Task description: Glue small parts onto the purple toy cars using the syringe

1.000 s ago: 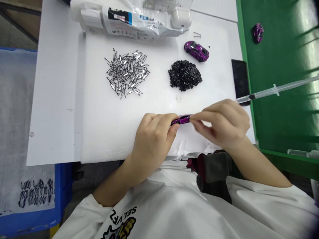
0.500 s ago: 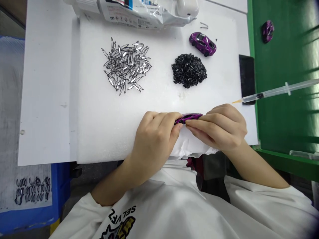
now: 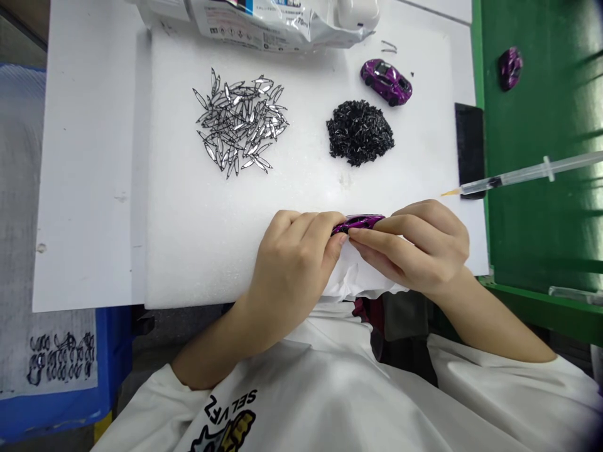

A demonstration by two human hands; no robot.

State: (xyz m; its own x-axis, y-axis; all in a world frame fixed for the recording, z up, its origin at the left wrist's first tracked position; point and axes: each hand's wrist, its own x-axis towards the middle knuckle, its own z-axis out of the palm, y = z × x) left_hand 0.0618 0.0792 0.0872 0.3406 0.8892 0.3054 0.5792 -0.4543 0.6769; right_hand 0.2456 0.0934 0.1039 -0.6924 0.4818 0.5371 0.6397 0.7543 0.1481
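Note:
Both of my hands meet at a small purple toy car (image 3: 362, 222) near the front edge of the white foam board (image 3: 198, 251). My left hand (image 3: 296, 257) is closed around the car's left end, thumb below and fingers on top. With fingertips pressed together, my right hand (image 3: 419, 245) pinches the car's near side and right end. Whether a small part sits between those fingertips is hidden. Beyond the hands lie a heap of tiny black pieces (image 3: 360, 133) and a pile of clear, black-rimmed slivers (image 3: 240, 122). Another purple toy car (image 3: 386, 81) rests behind the black heap.
A syringe (image 3: 518, 174) with an orange tip lies right of my right hand, over a dark flat object (image 3: 470, 147). A purple car body (image 3: 510, 68) lies on the green surface (image 3: 541, 232). A silver pouch (image 3: 277, 28) stretches along the back. A blue tray (image 3: 110, 358) is at lower left.
My right fingertips have shifted very slightly left along the car's near side. Both hands keep their hold, and the view has moved a touch.

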